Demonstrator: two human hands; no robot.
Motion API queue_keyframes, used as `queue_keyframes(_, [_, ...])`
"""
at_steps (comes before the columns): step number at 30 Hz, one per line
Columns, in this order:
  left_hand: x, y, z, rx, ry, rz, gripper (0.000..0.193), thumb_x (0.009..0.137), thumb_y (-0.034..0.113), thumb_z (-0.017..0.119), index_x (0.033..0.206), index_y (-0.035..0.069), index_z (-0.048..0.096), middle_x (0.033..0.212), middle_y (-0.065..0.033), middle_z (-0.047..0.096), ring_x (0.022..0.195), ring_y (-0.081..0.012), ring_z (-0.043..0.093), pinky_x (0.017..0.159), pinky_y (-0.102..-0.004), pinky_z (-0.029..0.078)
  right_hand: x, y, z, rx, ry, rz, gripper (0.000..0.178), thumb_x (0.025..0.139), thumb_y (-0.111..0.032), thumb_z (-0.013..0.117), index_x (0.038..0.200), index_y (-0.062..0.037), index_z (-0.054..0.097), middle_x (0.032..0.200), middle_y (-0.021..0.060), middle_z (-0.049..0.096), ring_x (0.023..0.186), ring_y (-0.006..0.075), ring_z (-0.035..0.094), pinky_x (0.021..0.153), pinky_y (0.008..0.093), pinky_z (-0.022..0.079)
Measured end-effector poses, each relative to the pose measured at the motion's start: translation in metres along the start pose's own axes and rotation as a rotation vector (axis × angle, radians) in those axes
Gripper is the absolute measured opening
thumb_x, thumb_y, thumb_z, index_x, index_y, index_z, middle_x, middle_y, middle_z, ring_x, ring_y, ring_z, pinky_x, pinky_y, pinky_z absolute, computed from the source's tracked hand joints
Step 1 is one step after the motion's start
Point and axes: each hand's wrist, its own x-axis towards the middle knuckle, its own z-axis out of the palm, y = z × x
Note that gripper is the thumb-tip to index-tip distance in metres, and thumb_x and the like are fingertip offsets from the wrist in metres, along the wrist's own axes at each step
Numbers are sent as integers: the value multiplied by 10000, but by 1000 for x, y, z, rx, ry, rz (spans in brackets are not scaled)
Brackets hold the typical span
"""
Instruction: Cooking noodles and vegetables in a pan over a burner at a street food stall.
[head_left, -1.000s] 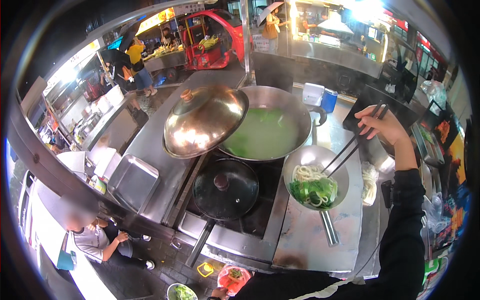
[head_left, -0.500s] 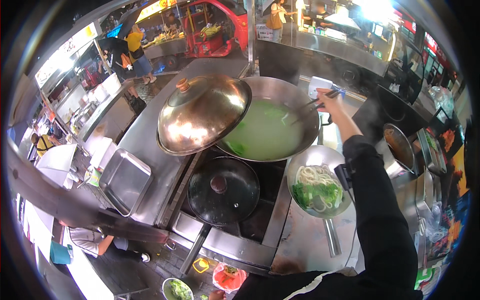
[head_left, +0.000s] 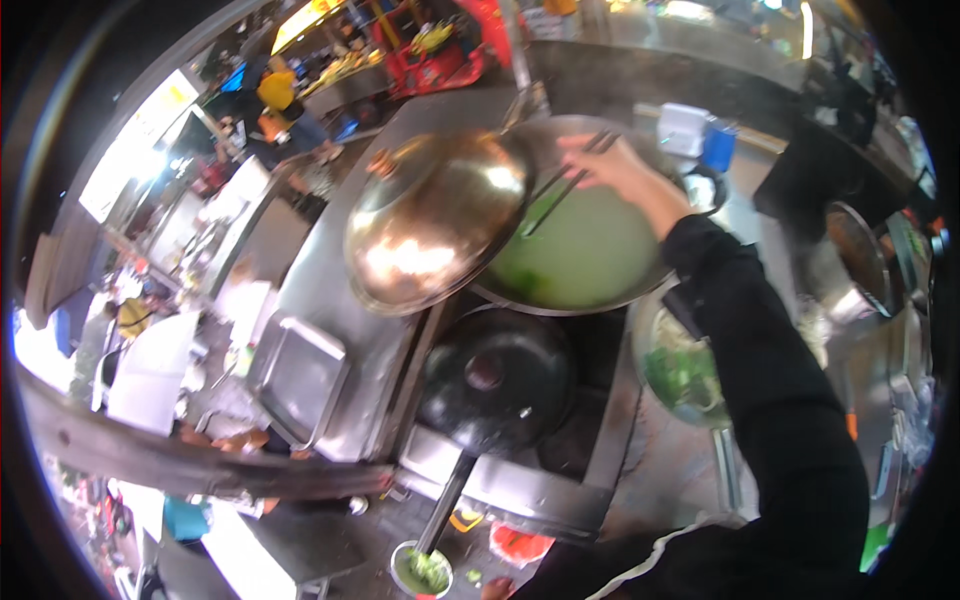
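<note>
My right hand (head_left: pixel 615 165) reaches out over a large steel wok (head_left: pixel 640 285) filled with pale green broth (head_left: pixel 590 250). It grips a pair of dark chopsticks (head_left: pixel 560 185), whose tips point down-left into the broth. A big round metal lid (head_left: pixel 435 220) stands tilted on the wok's left rim, its shiny inside facing me. Under my black sleeve, to the right, a metal strainer bowl (head_left: pixel 685 375) holds noodles and greens. My left hand is out of sight.
A black lidded pan (head_left: pixel 495 375) with a long handle sits on the near burner. A steel tray (head_left: pixel 300 375) lies on the counter at left. Small bowls of greens (head_left: pixel 425 570) and red sauce (head_left: pixel 520 545) stand below. White and blue containers (head_left: pixel 690 125) stand behind the wok. People stand at far stalls.
My right hand has swung left with the chopsticks, from above the strainer bowl to over the wok, and the tips now dip toward the broth. The lid stays tilted.
</note>
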Motion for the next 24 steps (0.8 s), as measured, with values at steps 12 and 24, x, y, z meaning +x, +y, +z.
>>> queue_keyframes(12, [8, 80, -62, -692, -105, -452, 216, 830, 170, 573, 965, 6, 607, 734, -51, 630, 600, -135, 600, 568, -256, 504, -127, -25, -23, 176, 92, 95, 268, 847, -141, 608, 1090, -30, 620, 914, 96, 639, 792, 173, 640, 663, 306, 557])
queue_keyframes(24, [20, 77, -77, -231, -69, -45, 211, 831, 217, 569, 887, 23, 630, 708, -57, 647, 617, -150, 616, 551, -290, 483, -290, -116, -128, 213, 444, -66, 368, 876, -155, 575, 1219, -25, 543, 923, 90, 643, 763, 154, 643, 566, 162, 517])
